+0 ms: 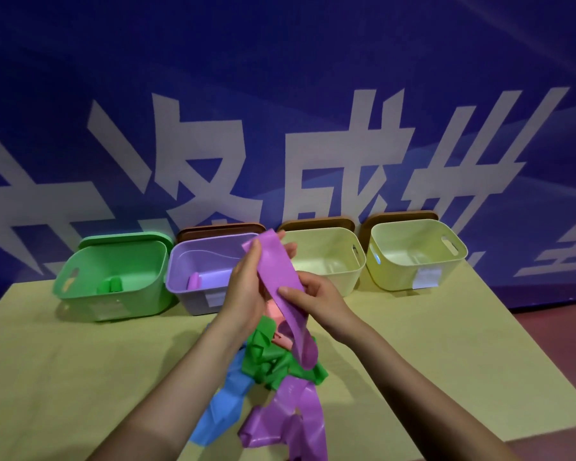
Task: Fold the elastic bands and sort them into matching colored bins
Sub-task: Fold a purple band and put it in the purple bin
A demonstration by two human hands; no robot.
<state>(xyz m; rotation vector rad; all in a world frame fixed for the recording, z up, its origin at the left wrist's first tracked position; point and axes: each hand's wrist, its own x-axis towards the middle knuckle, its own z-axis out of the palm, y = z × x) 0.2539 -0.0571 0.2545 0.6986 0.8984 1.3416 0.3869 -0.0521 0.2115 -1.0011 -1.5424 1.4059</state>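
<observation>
Both hands pinch the purple band (276, 264): left hand (243, 287) at its top, right hand (313, 297) midway, above the heap (273, 361) at 6 o'clock on the counter (80, 361). Its trailing tail could drag other bands along, or unfold before reaching the purple bin (193, 281) at 11 o'clock.

The head view looks forward and down, close over the table (80, 377), facing a blue banner (280, 78).

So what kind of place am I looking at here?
Probably a staged demo or data-collection booth, not a home: a printed blue banner as backdrop, a covered table, and a neat row of colored bins set up for sorting bands.
</observation>
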